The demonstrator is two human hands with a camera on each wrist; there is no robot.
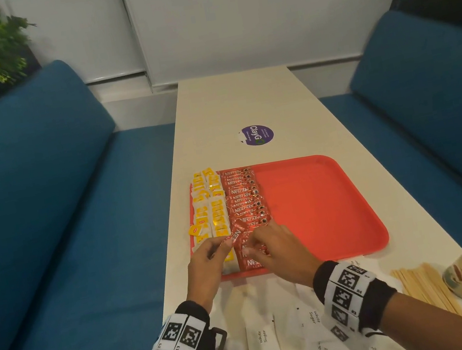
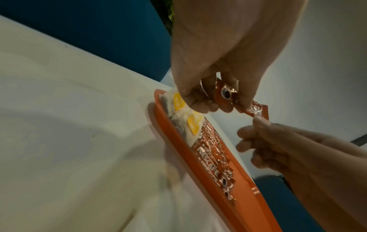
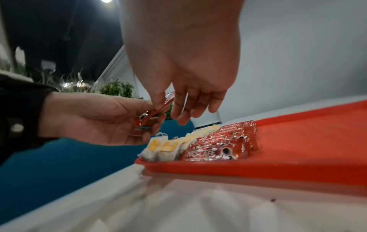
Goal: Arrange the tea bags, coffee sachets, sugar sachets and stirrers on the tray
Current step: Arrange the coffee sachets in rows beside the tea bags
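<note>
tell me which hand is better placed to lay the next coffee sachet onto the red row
Right. The right hand already hovers over the coffee row and pinches the tip of the sachet that the left hand holds beside it, over the tea bags.

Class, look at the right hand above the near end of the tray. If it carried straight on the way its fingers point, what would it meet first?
Probably the red coffee sachet held by the left hand: the right hand has fingers already at its free end, though depth is unclear.
</note>
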